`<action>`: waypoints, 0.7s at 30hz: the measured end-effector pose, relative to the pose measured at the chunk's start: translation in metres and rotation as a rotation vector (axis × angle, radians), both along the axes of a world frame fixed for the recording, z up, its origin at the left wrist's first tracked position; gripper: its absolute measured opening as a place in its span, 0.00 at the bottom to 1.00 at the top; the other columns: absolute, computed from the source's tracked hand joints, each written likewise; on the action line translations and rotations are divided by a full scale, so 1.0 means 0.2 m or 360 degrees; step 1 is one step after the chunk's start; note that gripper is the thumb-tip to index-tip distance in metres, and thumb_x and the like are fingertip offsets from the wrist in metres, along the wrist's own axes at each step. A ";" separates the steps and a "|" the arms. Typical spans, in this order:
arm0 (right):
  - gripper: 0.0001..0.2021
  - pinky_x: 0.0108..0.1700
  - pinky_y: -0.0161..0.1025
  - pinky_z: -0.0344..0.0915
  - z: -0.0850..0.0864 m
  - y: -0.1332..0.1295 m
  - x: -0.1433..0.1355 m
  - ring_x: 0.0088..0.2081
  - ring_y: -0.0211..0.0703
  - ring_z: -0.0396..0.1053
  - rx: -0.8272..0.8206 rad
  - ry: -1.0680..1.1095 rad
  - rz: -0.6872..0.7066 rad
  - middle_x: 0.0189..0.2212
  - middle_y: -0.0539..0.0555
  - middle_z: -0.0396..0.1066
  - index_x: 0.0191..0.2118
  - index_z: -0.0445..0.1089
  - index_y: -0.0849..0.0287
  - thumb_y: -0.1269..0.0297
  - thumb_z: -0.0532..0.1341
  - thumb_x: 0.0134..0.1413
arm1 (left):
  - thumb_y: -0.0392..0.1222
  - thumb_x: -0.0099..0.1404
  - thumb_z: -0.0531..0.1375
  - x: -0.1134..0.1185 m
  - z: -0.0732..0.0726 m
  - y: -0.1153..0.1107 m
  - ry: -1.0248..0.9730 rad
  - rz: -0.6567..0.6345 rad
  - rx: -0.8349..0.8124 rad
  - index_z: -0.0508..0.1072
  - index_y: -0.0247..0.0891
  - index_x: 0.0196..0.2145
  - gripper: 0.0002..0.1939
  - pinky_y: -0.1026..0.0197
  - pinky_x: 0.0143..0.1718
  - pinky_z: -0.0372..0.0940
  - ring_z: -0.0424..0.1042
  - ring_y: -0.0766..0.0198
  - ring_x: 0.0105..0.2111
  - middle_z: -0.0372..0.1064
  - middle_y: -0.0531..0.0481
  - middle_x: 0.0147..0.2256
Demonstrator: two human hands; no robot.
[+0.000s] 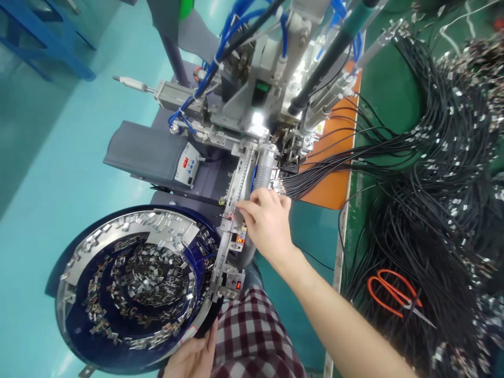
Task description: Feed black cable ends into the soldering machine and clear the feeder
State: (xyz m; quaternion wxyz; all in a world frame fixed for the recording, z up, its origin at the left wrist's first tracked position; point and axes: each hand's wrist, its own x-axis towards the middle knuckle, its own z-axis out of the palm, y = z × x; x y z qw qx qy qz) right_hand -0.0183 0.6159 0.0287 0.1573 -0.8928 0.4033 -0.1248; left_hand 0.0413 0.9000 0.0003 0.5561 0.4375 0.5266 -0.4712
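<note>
The scissors [388,294] have orange handles; the bowl [84,296] is dark blue.

My right hand [270,220] reaches forward, palm down, thumb and index finger nearly pinched, the bare forearm angling behind it. My left hand [192,354] sits lower and leftward, fingers together.

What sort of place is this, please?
Probably a small-parts factory: a feeder bowl full of metal pieces, a machine with blue air hoses, and heaped black cables.
</note>
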 end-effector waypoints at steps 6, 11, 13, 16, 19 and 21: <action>0.06 0.40 0.44 0.46 0.01 -0.13 0.05 0.40 0.44 0.59 -0.0024 0.0140 0.0553 0.36 0.51 0.68 0.36 0.76 0.52 0.67 0.61 0.60 | 0.19 0.57 0.47 0.00 -0.01 0.01 -0.0028 0.0007 0.0027 0.58 0.39 0.63 0.37 0.49 0.54 0.66 0.65 0.50 0.55 0.68 0.39 0.55; 0.09 0.40 0.44 0.47 -0.01 -0.17 0.07 0.39 0.44 0.60 -0.0021 0.0172 0.0693 0.35 0.50 0.70 0.31 0.75 0.53 0.65 0.59 0.62 | 0.13 0.55 0.47 -0.01 -0.03 0.01 -0.0090 0.0012 0.0121 0.43 0.46 0.67 0.48 0.45 0.54 0.66 0.66 0.47 0.54 0.67 0.40 0.56; 0.09 0.40 0.45 0.47 -0.01 -0.17 0.08 0.40 0.44 0.60 -0.0036 0.0197 0.0708 0.35 0.51 0.71 0.31 0.74 0.54 0.67 0.59 0.62 | 0.12 0.54 0.48 -0.02 -0.03 0.01 -0.0116 0.0005 0.0137 0.43 0.46 0.67 0.48 0.45 0.53 0.67 0.66 0.46 0.54 0.68 0.40 0.55; 0.09 0.39 0.45 0.49 -0.01 -0.18 0.10 0.39 0.45 0.61 -0.0053 0.0243 0.0719 0.35 0.52 0.71 0.31 0.71 0.57 0.71 0.58 0.61 | 0.12 0.54 0.48 -0.02 -0.04 0.01 -0.0112 -0.0027 0.0085 0.55 0.40 0.62 0.41 0.47 0.53 0.68 0.65 0.46 0.54 0.71 0.40 0.52; 0.07 0.41 0.43 0.55 0.03 -0.20 0.09 0.39 0.44 0.64 0.0068 0.0015 0.0570 0.35 0.53 0.71 0.33 0.69 0.58 0.72 0.56 0.61 | 0.12 0.53 0.48 -0.01 -0.03 0.01 -0.0130 -0.0084 0.0040 0.67 0.34 0.49 0.30 0.49 0.51 0.70 0.65 0.44 0.55 0.74 0.40 0.47; 0.06 0.42 0.41 0.60 0.08 -0.19 0.04 0.39 0.42 0.66 0.0194 -0.0335 0.0287 0.36 0.52 0.72 0.36 0.69 0.58 0.71 0.55 0.62 | 0.12 0.53 0.49 -0.01 -0.02 0.00 -0.0148 -0.0104 0.0038 0.69 0.34 0.39 0.24 0.48 0.50 0.70 0.66 0.44 0.54 0.76 0.41 0.44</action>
